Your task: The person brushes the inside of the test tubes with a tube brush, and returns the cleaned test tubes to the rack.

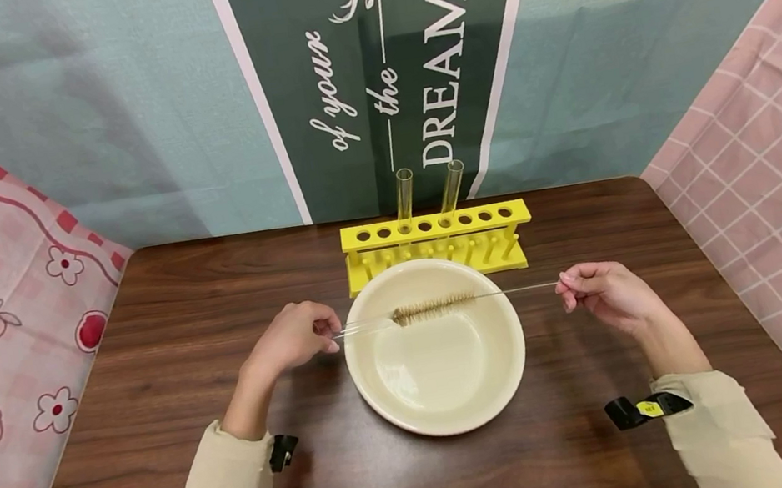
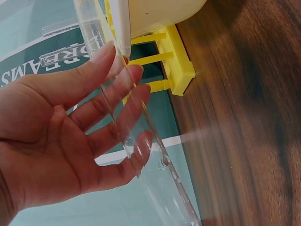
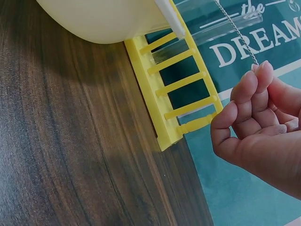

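A clear glass test tube (image 1: 367, 326) lies nearly level between the thumb and fingers of my left hand (image 1: 296, 336), its mouth pointing right. Opposite, the fingertips of my right hand (image 1: 609, 296) pinch the thin twisted-wire handle (image 3: 237, 35) of a test tube brush. The tan bristles (image 1: 438, 305) stretch over the cream basin (image 1: 442, 380), with their left tip right at the tube's mouth. In the left wrist view, the tube (image 2: 162, 188) runs across the fingers, and a few drops show on its glass.
Behind the basin stands a yellow test tube rack (image 1: 434, 225), holding two upright glass tubes, one left (image 1: 405, 201) and one right (image 1: 453, 194). The brown wooden table (image 1: 583, 460) meets a fabric-covered wall (image 1: 178, 141) at the back and patterned cloths at both sides.
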The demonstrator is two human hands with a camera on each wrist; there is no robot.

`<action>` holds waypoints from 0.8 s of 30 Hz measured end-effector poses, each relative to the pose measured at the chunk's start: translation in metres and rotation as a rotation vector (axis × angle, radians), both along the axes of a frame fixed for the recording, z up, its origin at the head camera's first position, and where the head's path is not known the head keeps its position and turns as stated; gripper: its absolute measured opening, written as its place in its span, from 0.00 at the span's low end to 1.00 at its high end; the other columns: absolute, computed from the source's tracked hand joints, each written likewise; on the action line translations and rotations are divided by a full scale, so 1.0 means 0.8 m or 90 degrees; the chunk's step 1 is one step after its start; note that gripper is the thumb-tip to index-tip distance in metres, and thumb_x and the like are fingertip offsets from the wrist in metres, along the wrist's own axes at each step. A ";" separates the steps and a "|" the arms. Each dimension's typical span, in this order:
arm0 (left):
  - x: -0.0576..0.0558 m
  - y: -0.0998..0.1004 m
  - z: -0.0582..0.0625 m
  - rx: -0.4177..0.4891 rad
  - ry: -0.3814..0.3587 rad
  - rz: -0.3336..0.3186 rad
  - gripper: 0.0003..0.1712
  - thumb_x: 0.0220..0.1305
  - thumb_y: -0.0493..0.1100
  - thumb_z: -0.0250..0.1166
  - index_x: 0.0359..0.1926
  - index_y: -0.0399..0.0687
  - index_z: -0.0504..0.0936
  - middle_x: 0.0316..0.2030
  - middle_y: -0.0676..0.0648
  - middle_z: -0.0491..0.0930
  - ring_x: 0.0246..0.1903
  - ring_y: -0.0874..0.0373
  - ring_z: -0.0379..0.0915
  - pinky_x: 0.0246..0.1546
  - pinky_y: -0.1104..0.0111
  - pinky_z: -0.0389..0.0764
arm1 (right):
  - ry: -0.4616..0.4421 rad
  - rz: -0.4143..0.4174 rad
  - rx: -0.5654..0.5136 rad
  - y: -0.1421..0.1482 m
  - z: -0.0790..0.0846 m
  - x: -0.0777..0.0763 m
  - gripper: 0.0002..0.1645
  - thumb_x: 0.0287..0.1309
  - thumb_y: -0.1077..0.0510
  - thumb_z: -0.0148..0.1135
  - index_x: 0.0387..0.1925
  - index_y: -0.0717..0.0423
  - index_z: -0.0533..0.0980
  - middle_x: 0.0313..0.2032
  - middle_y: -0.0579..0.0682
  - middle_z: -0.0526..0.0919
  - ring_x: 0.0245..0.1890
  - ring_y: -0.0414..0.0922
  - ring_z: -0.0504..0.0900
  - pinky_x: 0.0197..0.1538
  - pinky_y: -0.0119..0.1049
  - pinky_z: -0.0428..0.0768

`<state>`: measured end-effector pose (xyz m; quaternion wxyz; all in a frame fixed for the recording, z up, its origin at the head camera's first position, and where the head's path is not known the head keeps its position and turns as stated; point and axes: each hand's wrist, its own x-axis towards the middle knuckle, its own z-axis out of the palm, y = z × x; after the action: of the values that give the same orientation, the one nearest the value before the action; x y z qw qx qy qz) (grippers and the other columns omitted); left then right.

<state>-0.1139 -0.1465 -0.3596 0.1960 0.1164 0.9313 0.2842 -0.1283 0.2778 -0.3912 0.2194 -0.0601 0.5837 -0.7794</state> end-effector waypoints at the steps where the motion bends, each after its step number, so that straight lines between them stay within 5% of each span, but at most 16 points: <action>1: 0.000 0.000 0.000 -0.001 0.004 -0.001 0.06 0.49 0.32 0.69 0.31 0.41 0.81 0.23 0.50 0.73 0.27 0.57 0.66 0.29 0.67 0.70 | 0.001 -0.001 0.006 0.000 0.000 0.000 0.17 0.63 0.70 0.45 0.26 0.63 0.79 0.23 0.51 0.79 0.23 0.43 0.76 0.33 0.33 0.76; 24: 0.003 0.010 0.003 0.015 0.025 -0.017 0.05 0.49 0.32 0.69 0.27 0.44 0.80 0.22 0.51 0.73 0.25 0.58 0.65 0.27 0.69 0.67 | 0.008 0.011 0.142 -0.013 -0.002 0.002 0.13 0.61 0.67 0.51 0.24 0.60 0.79 0.19 0.50 0.78 0.21 0.42 0.76 0.31 0.33 0.76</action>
<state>-0.1114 -0.1384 -0.3572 0.1798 0.1366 0.9300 0.2901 -0.1269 0.2676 -0.3931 0.2278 -0.0450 0.6677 -0.7073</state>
